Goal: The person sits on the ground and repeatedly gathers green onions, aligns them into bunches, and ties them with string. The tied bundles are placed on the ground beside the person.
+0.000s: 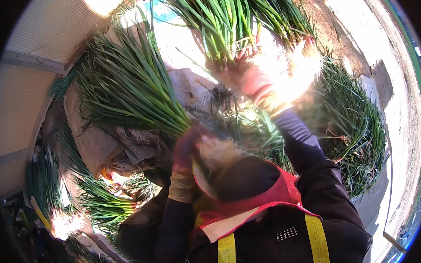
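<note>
My left hand (187, 147), in a stained glove, grips a bunch of green onions (139, 89) near its root end. The leaves fan out to the upper left, and pale roots (220, 149) hang by my lap. My gloved right hand (256, 80) reaches forward to the base of another heap of green onions (222, 26). Glare and blur hide its fingers, so I cannot tell whether they hold any stalks. Beside that heap, to its right, lies a further bunch of green onions (279, 11) with its roots washed out by sunlight.
Loose green leaves (358, 129) are piled to my right. More green onions (106, 206) lie at lower left, near a bunch with bright roots (66, 223). Pale sheeting (186, 84) is spread in front. A mesh-covered panel (24, 106) stands along the left.
</note>
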`<state>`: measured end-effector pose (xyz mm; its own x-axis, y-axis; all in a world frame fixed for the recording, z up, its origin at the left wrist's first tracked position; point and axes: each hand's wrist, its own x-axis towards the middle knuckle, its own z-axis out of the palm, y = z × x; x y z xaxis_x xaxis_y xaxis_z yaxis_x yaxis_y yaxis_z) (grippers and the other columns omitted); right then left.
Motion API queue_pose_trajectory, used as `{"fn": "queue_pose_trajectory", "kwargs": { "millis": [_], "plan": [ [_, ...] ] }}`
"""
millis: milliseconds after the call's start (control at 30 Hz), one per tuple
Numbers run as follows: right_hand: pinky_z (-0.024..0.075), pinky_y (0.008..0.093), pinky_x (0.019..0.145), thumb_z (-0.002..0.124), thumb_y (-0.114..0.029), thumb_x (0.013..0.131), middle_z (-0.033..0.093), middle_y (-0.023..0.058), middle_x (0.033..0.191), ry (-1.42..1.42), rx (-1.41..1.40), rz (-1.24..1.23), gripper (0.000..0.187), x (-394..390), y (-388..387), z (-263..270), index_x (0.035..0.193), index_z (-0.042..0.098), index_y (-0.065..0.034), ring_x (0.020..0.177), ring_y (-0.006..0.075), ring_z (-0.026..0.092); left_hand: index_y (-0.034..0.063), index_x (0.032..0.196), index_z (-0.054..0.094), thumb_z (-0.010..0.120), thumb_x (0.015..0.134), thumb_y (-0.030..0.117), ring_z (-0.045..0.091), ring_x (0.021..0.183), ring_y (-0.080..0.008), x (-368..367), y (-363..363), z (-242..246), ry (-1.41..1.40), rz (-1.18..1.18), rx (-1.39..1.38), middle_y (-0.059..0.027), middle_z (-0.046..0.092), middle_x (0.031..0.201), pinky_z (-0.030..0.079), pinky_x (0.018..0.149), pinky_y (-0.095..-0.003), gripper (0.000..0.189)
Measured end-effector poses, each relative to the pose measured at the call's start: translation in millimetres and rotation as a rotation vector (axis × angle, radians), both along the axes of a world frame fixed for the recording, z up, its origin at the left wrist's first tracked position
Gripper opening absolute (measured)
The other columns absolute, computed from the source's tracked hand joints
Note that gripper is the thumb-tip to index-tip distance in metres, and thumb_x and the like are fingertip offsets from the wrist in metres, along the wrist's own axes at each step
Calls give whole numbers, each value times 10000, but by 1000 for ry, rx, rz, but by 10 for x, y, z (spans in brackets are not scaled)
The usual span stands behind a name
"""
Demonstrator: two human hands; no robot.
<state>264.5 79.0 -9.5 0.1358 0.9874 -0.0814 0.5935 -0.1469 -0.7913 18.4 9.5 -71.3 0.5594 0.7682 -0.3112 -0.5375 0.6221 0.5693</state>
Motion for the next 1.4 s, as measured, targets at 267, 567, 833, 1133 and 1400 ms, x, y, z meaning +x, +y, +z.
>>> {"fn": "queue_pose_trajectory", "kwargs": {
  "millis": [267,567,833,1133,1400],
  "plan": [
    [493,329,699,571,-221,833,632,97,800,-15,-292,230,178,-376,-270,-123,879,647,-68,768,232,610,-42,1298,422,449,913,200,619,845,-246,64,11,169,183,47,-113,-156,610,1048,501,810,-344,456],
    [495,380,674,507,-266,824,621,84,763,-293,-53,680,233,-547,-553,-441,878,628,-73,720,283,608,31,1025,598,541,865,218,560,877,-162,-49,24,-131,305,22,186,-70,603,953,427,836,-287,253],
    [489,342,683,519,-272,895,619,79,901,1056,-517,88,315,-628,-243,-662,1068,582,-17,748,228,591,58,1015,560,585,811,95,558,982,-223,-32,-65,166,-331,134,-202,-109,577,1062,451,912,-365,208],
    [359,301,375,456,-255,888,565,76,758,1486,-799,-113,217,-954,-200,-376,910,560,-66,526,181,494,55,1097,554,599,837,164,592,954,-269,-117,-127,61,-231,139,-288,-149,576,1119,486,868,-457,286],
    [455,331,540,483,-203,878,613,132,751,633,-142,13,182,-1036,-73,-914,897,591,-58,627,266,575,3,1049,561,775,645,388,544,1053,-297,-21,-219,50,-256,73,170,-148,566,1089,449,919,-423,598]
  ]
}}
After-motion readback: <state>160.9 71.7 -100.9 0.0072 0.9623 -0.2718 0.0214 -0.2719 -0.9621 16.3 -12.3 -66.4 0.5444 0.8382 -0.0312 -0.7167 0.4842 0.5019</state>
